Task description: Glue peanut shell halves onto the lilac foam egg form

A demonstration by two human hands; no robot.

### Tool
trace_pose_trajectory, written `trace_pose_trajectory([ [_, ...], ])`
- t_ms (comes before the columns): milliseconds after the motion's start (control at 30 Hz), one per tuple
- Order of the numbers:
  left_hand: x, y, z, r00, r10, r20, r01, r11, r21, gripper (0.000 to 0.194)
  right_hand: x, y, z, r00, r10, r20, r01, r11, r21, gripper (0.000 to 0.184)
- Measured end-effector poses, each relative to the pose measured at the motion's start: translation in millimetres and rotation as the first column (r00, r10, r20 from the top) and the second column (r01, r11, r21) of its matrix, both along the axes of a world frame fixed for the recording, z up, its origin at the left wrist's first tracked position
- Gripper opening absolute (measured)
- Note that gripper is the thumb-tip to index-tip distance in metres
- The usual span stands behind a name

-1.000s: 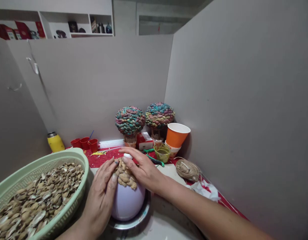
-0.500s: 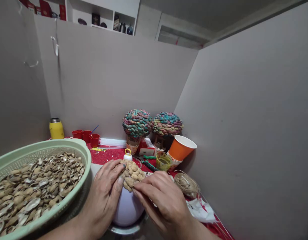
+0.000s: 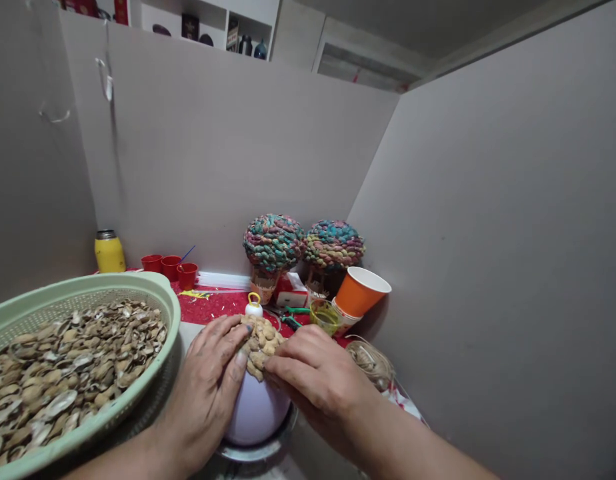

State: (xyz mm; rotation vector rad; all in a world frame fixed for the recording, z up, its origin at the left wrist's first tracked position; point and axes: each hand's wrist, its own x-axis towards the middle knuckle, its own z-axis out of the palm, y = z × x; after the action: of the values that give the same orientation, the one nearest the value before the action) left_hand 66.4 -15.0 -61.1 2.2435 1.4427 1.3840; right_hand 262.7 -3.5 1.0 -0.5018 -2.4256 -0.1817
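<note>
Between my hands sits a lilac ball (image 3: 255, 413), its top covered with glued-looking peanut shells (image 3: 262, 335). A white cap with a yellow ring (image 3: 254, 305) stands at its crown. My left hand (image 3: 205, 377) is laid along the ball's left side, fingers over the shells and thumb against the front, gripping it in place. On the right, my right hand (image 3: 315, 377) is closed in a pinch at the lower right edge of the shell layer; its fingertips press a peanut shell, largely hidden by the fingers. A shallow metal dish (image 3: 255, 453) lies under the ball.
A green basket (image 3: 174, 320) full of loose peanut shells (image 3: 83, 360) stands at left. Behind are red cups (image 3: 187, 276), a yellow bottle (image 3: 109, 252), two colourful shell-covered balls (image 3: 274, 243) on stands, an orange paper cup (image 3: 357, 293), green-handled pliers (image 3: 298, 310) and twine (image 3: 371, 363). Grey panels enclose the table.
My right hand has gone from the crown down to the shell layer's lower right edge and pinches there, uncovering the cap and ring. My left hand stays on the ball. The view has shifted.
</note>
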Motion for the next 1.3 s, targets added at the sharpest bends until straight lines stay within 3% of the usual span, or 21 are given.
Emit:
trace_pose_trajectory([
  [167, 0, 0, 0.7, 1.000, -0.012, -0.016, 0.012, 1.000, 0.009, 0.034, 2, 3, 11.7, 0.992, 0.036, 0.122, -0.033, 0.999, -0.034, 0.020],
  [400, 0, -1, 2.6, 0.998, -0.038, -0.050, 0.039, 0.999, 0.010, 0.035, 5, 7, 9.6, 0.992, 0.065, 0.110, -0.062, 0.998, -0.028, 0.022],
  [533, 1, -2, 2.9, 0.998, -0.034, -0.053, 0.036, 0.999, 0.032, 0.036, 8, 10, 6.3, 0.993, 0.098, 0.072, -0.093, 0.994, -0.063, 0.021],
  [733, 1, -2, 2.7, 0.998, -0.032, -0.056, 0.035, 0.998, 0.058, 0.036, 14, 13, 1.1, 0.987, 0.108, -0.115, -0.136, 0.951, -0.277, 0.014],
  [833, 0, -2, 2.6, 0.999, -0.023, -0.049, 0.026, 0.998, 0.065, 0.036, 16, 14, -3.0, 0.977, 0.087, -0.192, -0.146, 0.937, -0.319, 0.013],
  [1033, 1, -2, 2.0, 0.999, -0.019, -0.048, 0.021, 0.999, 0.044, 0.036, 17, 9, -6.1, 0.959, 0.075, -0.272, -0.150, 0.952, -0.265, 0.011],
  [1300, -2, -4, -1.3, 0.998, -0.053, -0.022, 0.052, 0.998, -0.041, 0.035, 9, 4, -6.4, 0.987, 0.025, -0.162, -0.049, 0.988, -0.149, 0.012],
])
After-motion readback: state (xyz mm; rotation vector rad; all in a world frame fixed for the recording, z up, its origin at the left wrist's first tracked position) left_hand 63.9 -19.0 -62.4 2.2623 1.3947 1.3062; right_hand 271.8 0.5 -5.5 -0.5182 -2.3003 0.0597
